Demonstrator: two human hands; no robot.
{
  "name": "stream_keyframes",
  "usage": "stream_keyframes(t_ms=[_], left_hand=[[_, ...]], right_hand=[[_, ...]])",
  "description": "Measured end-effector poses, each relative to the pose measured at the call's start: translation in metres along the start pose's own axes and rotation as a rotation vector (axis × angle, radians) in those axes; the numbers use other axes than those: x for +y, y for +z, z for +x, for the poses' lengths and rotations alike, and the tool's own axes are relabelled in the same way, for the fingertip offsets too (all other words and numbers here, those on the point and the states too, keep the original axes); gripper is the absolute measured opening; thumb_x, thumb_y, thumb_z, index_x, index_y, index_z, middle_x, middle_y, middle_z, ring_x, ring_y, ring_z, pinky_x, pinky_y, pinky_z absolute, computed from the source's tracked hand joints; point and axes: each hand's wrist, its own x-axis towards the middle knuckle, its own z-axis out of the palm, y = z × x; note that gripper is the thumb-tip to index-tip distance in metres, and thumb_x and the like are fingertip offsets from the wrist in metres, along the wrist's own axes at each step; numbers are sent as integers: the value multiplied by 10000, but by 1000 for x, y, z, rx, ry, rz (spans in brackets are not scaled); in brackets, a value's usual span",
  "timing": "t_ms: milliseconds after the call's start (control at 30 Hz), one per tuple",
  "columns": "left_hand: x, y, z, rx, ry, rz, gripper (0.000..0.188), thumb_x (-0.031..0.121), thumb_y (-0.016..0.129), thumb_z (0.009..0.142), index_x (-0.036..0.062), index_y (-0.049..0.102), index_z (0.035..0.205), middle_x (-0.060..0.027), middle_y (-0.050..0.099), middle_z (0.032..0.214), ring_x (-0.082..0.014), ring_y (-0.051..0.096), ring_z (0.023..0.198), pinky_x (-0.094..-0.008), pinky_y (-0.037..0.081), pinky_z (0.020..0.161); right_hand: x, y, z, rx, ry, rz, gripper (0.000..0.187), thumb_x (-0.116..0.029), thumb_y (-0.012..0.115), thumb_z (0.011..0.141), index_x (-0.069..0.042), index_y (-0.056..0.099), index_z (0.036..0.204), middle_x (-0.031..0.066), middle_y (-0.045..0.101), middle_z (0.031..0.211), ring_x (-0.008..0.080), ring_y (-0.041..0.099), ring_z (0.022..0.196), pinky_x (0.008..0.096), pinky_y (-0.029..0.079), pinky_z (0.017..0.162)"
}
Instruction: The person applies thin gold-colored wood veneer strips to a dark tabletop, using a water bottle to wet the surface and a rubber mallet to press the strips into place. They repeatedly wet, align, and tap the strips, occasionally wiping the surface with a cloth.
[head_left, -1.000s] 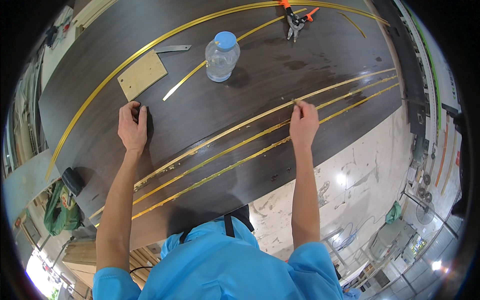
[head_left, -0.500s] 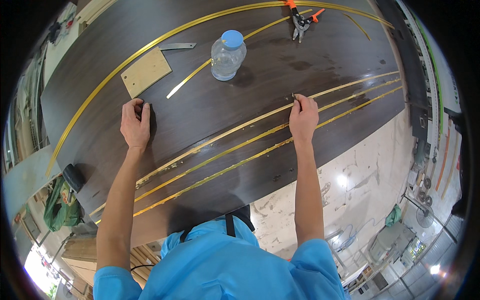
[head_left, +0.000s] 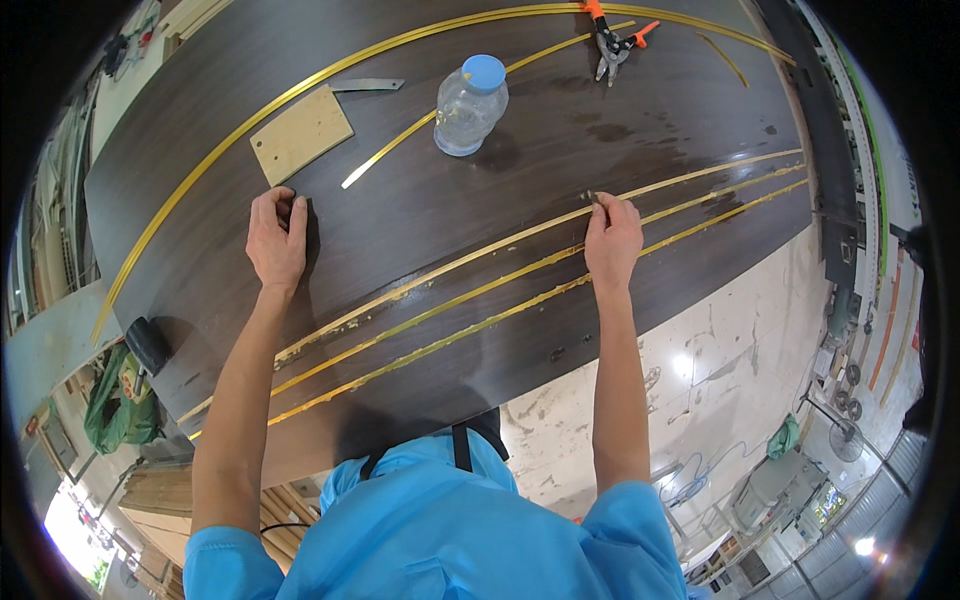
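My left hand (head_left: 276,238) is at the left of the dark wood-grain panel (head_left: 480,220), its fingers half curled, the thumb a little apart and nothing visible in it. It is just below a pale rectangular wooden board (head_left: 302,136). My right hand (head_left: 613,238) pinches a small dark piece (head_left: 591,196), too small to name, over the farthest of three gold strips (head_left: 440,272) that run across the panel. Whitish-yellow residue lines the edges of these strips.
A clear plastic jar (head_left: 468,118) with a blue lid stands beside a loose gold strip (head_left: 390,148). Orange-handled snips (head_left: 612,48) lie at the far side, near long curved gold strips (head_left: 250,122). A metal blade (head_left: 368,85) touches the board. A dark cylinder (head_left: 148,345) sits at the left edge.
The view has shifted slightly, so the jar, board and snips appear a little farther right. My hands keep nearly the same places and poses.
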Motion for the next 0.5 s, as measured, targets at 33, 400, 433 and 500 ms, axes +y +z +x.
stream_keyframes(t_ms=[33, 400, 433, 500], left_hand=[[0, 0, 0, -2, -3, -1, 223, 297, 696, 1000, 113, 670, 1123, -46, 619, 962, -217, 629, 844, -372, 525, 768], [-1, 0, 1, -21, -20, 6, 225, 301, 697, 1000, 112, 670, 1119, -47, 621, 960, -217, 625, 829, -372, 521, 751], [-1, 0, 0, -26, -27, 9, 231, 298, 694, 1006, 108, 670, 1133, -44, 623, 969, -203, 620, 831, -357, 521, 765], [0, -1, 0, -43, -53, 18, 242, 293, 688, 1017, 100, 670, 1162, -39, 626, 987, -175, 611, 837, -326, 520, 792]], right_hand=[[0, 1, 0, -47, -13, -5, 149, -51, 652, 961, -35, 723, 1091, 123, 702, 1011, 349, 639, 978, 459, 528, 874], [1, -2, 2, -133, -70, -6, 140, -42, 653, 949, -36, 730, 1065, 128, 709, 1010, 355, 638, 976, 457, 526, 867], [1, -2, 1, -69, -66, 17, 142, -40, 653, 949, -35, 730, 1068, 128, 709, 1011, 354, 639, 979, 455, 526, 871], [0, -2, -1, -49, -39, 43, 146, -38, 653, 948, -33, 731, 1072, 129, 709, 1012, 353, 641, 985, 451, 527, 880]])
